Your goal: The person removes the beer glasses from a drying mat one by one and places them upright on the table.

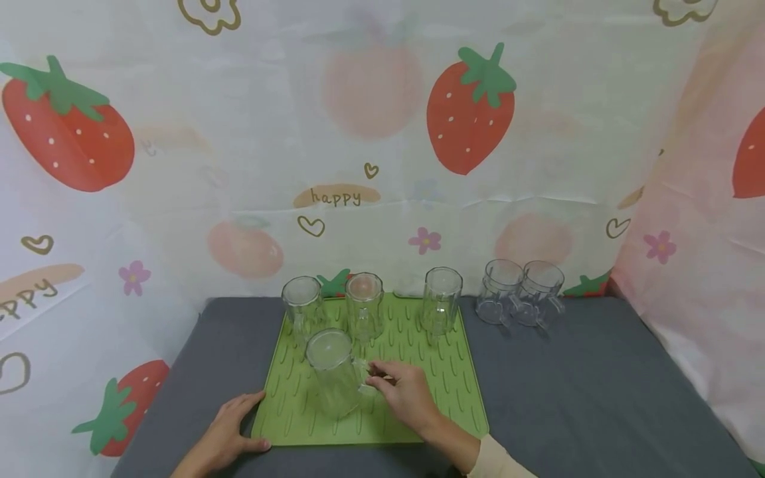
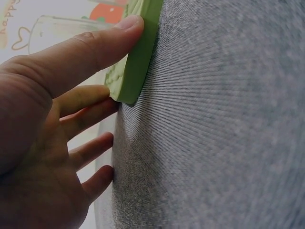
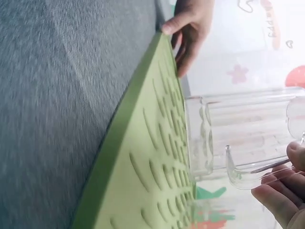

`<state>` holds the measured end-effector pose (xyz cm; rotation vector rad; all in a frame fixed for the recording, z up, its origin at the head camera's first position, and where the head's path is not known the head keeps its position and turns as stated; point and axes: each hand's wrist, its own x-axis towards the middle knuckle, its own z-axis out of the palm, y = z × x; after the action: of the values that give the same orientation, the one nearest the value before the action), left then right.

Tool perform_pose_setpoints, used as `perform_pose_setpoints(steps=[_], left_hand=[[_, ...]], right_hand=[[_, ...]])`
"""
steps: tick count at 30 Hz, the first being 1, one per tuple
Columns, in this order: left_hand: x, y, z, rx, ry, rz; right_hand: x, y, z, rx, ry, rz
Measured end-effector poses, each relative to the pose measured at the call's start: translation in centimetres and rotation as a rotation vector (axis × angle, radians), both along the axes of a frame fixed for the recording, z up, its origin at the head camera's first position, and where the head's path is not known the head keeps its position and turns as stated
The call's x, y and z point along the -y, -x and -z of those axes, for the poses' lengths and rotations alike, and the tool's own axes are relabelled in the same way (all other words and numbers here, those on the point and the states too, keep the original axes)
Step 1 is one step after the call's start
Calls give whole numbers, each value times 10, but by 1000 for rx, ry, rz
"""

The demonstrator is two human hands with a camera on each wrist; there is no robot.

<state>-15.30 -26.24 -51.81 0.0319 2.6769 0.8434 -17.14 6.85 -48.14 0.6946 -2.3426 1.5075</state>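
My right hand (image 1: 409,395) pinches the handle of a clear glass mug (image 1: 336,392) between thumb and fingers. That mug stands bottom up over the front middle of a green ridged mat (image 1: 460,392); in the right wrist view its lower end is right at the mat's surface. My left hand (image 1: 224,425) touches the mat's front left corner, thumb on the front edge and index finger along the left side, the other fingers spread. Behind the held mug, three more clear mugs stand on the mat: one at back left (image 1: 301,302), one beside it (image 1: 364,302), one at back right (image 1: 442,299).
Two clear mugs, one left (image 1: 499,292) and one right (image 1: 540,295), stand close together on the grey tablecloth (image 1: 597,398), right of the mat. A patterned curtain (image 1: 382,146) with strawberries hangs directly behind the table and along both sides.
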Motion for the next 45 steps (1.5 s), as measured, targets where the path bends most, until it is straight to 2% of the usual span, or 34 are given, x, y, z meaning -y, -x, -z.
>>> perform_pose_setpoints(steps=[5,17,27,36,45], left_hand=[[0,0,-1,-20,5,14],[1,-1,-1,-15,2,17],[0,-1,0,-36,0,18],[3,-1,-2,-62,8,33],[2,-2,1,-56,-6,36]], right_hand=[[-13,2,-7,24,-16,30],[-40,7,-22,26,-44,154],[-66,11,-39,-71,-32,170],[-84,15,-58,-83,-80,219],[-96,19,-76,-80,-68,249]])
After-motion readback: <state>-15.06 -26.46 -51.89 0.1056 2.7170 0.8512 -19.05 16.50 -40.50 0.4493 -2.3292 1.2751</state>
